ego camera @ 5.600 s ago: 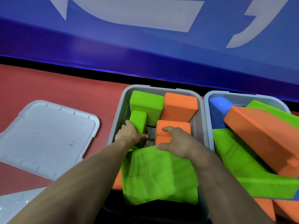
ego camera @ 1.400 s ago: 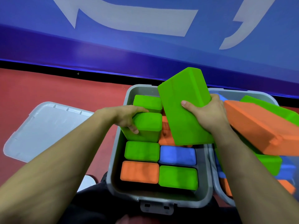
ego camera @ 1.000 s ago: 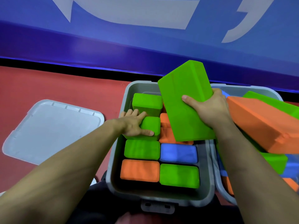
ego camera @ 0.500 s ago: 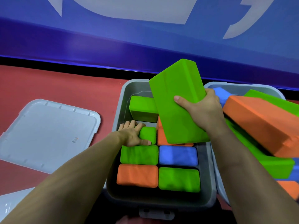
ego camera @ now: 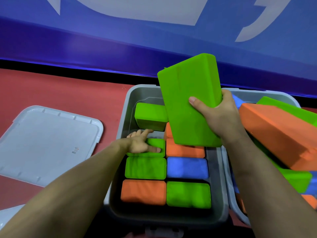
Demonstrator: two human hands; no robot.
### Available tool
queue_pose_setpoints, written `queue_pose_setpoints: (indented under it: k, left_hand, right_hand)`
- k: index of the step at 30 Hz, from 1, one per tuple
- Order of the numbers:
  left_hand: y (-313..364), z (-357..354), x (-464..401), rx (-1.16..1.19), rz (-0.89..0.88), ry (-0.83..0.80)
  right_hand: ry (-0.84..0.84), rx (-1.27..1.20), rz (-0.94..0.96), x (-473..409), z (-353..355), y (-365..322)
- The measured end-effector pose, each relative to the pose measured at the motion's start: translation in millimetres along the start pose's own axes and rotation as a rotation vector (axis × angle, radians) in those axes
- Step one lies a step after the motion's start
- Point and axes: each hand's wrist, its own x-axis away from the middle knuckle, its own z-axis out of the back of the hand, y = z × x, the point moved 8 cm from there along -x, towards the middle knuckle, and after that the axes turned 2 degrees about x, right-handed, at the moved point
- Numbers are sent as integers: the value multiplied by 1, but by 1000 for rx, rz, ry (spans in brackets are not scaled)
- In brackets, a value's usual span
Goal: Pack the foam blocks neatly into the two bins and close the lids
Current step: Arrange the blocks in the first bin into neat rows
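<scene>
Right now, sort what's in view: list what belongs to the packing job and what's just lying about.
Job:
- left bin, six blocks standing in rows, a green block loose at the back
- right bin, blocks piled loosely
- big green block, held by right hand
- left hand, pressing a small green block down
- lid, off, on the floor

Lying about:
- blue wall
- red floor

Bright, even overhead light — colours saturated, soft shadows deep between the packed blocks (ego camera: 187,167); wide-angle bending at the edges, slight softness throughout.
</scene>
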Motion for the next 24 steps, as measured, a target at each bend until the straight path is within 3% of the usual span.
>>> queue_pose_setpoints:
  k: [4, 8, 12, 15, 18, 24]
  left_hand:
    - [30, 57, 22, 509, -168, 108]
    - [76, 135, 70, 559, -444, 265]
    - [107, 172, 129, 463, -549, 430]
    - [106, 173, 154, 359, -519, 528]
    - [93, 171, 165, 401, -495, 584]
    - [76, 159, 167, 91, -379, 716]
  right_hand:
    - [-95, -10, 43, 3, 1, -7]
    - [-218, 8, 137, 11, -2, -20]
    - [-345, 31, 216, 20, -15, -32]
    - [-434, 23, 261, 27, -25, -42]
    - [-511, 70, 283, 36, -34, -46]
    - [-473, 70, 303, 36, -28, -48]
